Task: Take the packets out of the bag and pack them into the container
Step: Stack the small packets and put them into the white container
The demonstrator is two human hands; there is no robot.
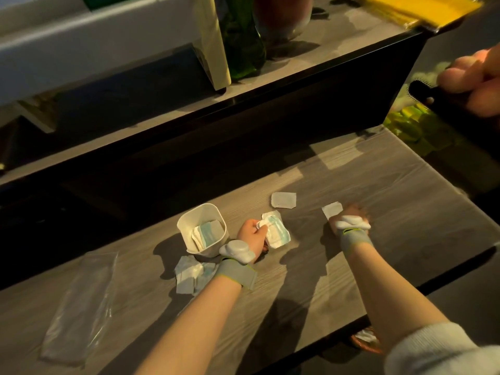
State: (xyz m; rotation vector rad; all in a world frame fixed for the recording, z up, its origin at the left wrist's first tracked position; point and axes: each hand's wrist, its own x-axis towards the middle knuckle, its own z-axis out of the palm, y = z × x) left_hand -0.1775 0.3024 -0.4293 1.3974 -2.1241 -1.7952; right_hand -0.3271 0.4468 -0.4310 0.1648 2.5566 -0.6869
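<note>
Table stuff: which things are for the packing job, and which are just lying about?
For the job: small white-and-teal packets, white square plastic container, clear floppy plastic bag.

Lying about: green glass bottle, yellow cloth, white box.

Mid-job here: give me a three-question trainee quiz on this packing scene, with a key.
1. True or false: the white container already has packets in it.
2. Which hand holds a bunch of packets? A) left hand B) right hand
3. Fill in: the clear plastic bag lies flat on the ____.

Key: 1 true; 2 A; 3 table. The right hand is at a single packet on the table.
</note>
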